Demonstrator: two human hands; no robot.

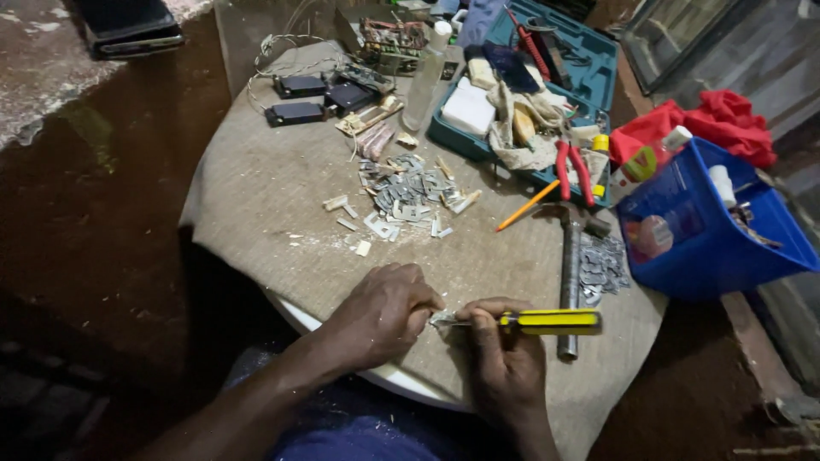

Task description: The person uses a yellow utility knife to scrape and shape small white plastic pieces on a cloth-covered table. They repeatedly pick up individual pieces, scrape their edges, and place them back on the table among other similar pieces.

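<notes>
My left hand [382,313] is closed around a small grey metal piece [443,319] at the near edge of a round cloth-covered table [265,188]. My right hand [506,358] grips a yellow-handled tool [551,320], whose tip meets that piece. A hammer [570,273] lies just right of my right hand. A heap of small grey metal strips [406,192] sits in the middle of the table, and a second heap [602,266] lies by the hammer.
An open teal tool case [598,64] with rags, a white block and red-handled pliers [574,171] stands at the back. A blue bin [709,230], red cloth [726,119], clear bottle [427,72], pencil [528,206] and black boxes [295,112] surround the work spot.
</notes>
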